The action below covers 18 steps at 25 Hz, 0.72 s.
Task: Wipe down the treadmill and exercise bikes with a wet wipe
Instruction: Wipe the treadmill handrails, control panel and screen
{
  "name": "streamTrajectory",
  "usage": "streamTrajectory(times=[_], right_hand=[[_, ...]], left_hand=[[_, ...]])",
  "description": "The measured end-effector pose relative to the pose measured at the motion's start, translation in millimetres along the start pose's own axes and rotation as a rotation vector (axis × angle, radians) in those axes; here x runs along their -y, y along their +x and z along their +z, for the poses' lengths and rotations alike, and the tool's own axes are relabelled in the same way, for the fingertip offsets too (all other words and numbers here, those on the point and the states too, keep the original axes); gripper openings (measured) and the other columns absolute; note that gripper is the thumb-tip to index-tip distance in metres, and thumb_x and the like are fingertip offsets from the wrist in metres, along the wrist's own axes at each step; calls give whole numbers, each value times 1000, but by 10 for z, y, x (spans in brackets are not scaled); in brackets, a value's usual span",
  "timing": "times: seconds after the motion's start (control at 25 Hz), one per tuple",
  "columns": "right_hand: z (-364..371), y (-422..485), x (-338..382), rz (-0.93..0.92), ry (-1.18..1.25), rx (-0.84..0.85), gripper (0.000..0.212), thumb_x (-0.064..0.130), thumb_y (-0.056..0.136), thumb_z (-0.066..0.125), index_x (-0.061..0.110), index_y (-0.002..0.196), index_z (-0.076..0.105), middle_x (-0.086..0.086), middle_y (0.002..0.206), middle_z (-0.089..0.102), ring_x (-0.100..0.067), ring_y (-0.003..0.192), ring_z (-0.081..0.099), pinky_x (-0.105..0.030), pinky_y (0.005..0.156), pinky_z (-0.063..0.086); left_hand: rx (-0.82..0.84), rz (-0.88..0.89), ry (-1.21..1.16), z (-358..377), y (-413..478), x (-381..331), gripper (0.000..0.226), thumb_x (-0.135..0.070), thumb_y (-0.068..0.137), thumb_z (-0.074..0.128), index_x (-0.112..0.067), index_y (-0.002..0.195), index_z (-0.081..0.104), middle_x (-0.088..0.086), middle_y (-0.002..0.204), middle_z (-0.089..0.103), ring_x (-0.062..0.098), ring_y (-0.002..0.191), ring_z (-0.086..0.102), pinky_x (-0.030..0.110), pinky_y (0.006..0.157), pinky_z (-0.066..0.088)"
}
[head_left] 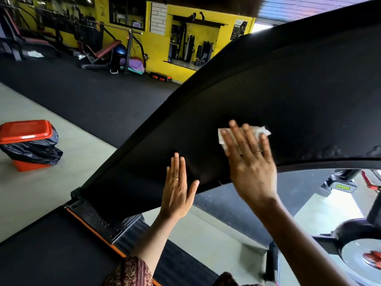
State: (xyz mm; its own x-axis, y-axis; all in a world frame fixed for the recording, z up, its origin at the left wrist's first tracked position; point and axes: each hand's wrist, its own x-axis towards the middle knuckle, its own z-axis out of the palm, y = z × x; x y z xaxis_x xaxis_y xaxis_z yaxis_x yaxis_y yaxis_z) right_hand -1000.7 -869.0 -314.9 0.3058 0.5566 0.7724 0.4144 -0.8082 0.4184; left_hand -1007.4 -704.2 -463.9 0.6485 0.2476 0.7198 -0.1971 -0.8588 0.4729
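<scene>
The right hand (250, 159) is pressing a white wet wipe (260, 131) flat against the treadmill's black curved panel (288, 89). Its fingers are straight and spread, and the wipe is lying under them and showing past their tips. The left hand (177, 188), just beside and below it, is resting open-palmed on the same panel, holding nothing. To wipe well, the right hand should probably be applying even pressure in overlapping passes toward the area beyond its fingertips, with the left hand steadying the panel.

A gym: weight benches (103, 52), treadmill (268, 83), yellow walls (158, 44).
</scene>
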Motion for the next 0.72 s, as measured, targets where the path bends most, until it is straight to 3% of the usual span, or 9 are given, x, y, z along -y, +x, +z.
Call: streamTrajectory(times=[0.08, 0.16, 0.24, 0.44, 0.52, 0.64, 0.72], right_hand=[[160, -78, 219, -79, 0, 44, 53, 7, 90, 33, 13, 142, 43, -5, 151, 32, -22, 141, 28, -39, 117, 15], [271, -351, 310, -276, -34, 153, 55, 10, 86, 32, 12, 139, 47, -5, 149, 37, -21, 140, 30, -40, 115, 21], [180, -511, 93, -310, -32, 146, 56, 6, 85, 34, 15, 139, 48, -3, 149, 38, -19, 139, 30, -42, 115, 21], [-320, -493, -524, 238, -92, -118, 54, 0, 89, 48, 14, 141, 44, -7, 150, 32, -26, 140, 29, -47, 116, 12], [-220, -511, -338, 258, -40, -105, 54, 1, 88, 51, 13, 140, 45, -8, 150, 30, -27, 141, 26, -44, 116, 11], [-225, -513, -381, 77, -36, -56, 51, 4, 92, 45, 19, 140, 45, -2, 149, 34, -19, 139, 30, -42, 115, 15], [-389, -482, -759, 252, -111, -130, 50, 5, 94, 44, 18, 142, 42, -5, 150, 29, -23, 140, 28, -46, 115, 13]], left_hand=[[-1, -22, -11, 16, -5, -84, 68, -47, 101, 21, 0, 147, 5, 20, 154, 2, 23, 146, -4, 31, 118, -1], [-7, -20, -13, 42, -19, -138, 68, -47, 101, 21, 1, 147, 7, 20, 154, 2, 24, 146, -3, 32, 118, 0], [-8, 1, -34, 75, -34, -187, 68, -47, 101, 22, 0, 148, 7, 16, 156, 0, 23, 146, -4, 33, 118, 0], [-67, 132, -69, 85, 185, -598, 63, -47, 100, 22, -12, 149, 4, 3, 156, -2, 18, 146, -6, 33, 118, -2], [-106, 178, -92, 73, 379, -831, 64, -47, 100, 20, -10, 150, 6, 2, 155, -1, 16, 146, -8, 32, 118, -3], [-154, 189, -127, 95, 550, -991, 66, -49, 99, 19, -8, 149, 8, 5, 155, 2, 16, 146, -8, 33, 118, -3], [-200, 186, -89, 140, 551, -970, 65, -50, 99, 18, -13, 151, 3, 3, 157, -6, 15, 146, -8, 34, 118, -3]])
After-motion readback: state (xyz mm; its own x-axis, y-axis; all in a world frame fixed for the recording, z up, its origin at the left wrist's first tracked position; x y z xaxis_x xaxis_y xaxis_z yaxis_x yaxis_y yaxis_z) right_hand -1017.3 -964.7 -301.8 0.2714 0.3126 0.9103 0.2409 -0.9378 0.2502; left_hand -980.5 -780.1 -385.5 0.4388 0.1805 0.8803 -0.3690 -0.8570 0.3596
